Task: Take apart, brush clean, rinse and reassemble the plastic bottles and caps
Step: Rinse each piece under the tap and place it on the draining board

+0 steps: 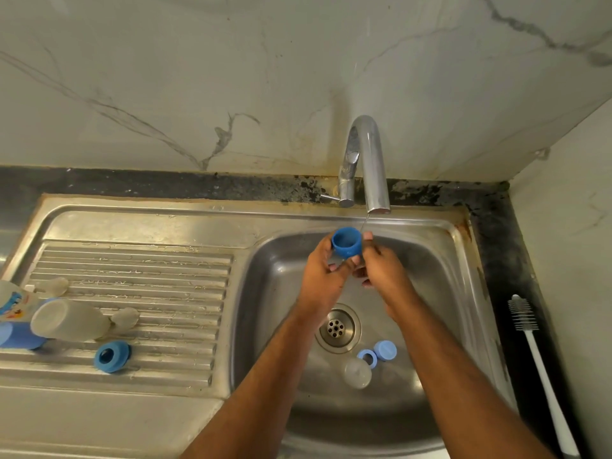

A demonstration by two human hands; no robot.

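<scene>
My forearms reach out over the steel sink (443, 256) toward the tap (371, 160), where a thin thread of water falls from the spout. My left hand (323, 276) grips the blue cap (346, 242), fingers curled round its side, its open mouth turned toward me; my right hand (381, 270) pinches the same cap from the other side, thumb up by its rim. In the basin below, beside the drain (337, 327), lie a clear teat (357, 373), a pale blue ring (367, 356) and a small blue lid (385, 350), close together. On the draining board to my left lie a frosted bottle (69, 319) on its side and a blue collar (112, 356). The bottle brush (536, 352) lies on the dark counter right of the sink.
</scene>
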